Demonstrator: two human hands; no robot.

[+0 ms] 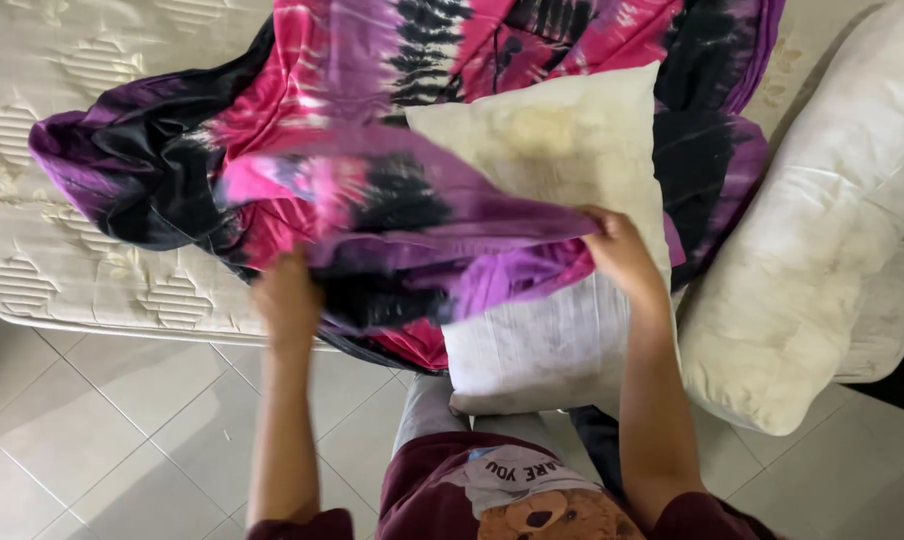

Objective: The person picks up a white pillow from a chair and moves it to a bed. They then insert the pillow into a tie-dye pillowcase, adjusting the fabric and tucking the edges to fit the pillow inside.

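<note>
A pink, purple and black tie-dyed pillowcase is stretched between my two hands over the near edge of a mattress. My left hand grips its lower left edge; the cloth there is blurred. My right hand pinches its right edge where it meets a bare off-white pillow. The pillow stands on end against my knees, its lower half uncovered. More tie-dyed fabric of the same pattern lies bunched on the mattress behind.
The bare quilted mattress fills the upper left. A second stained white pillow leans at the right. Below are pale floor tiles and my maroon shirt.
</note>
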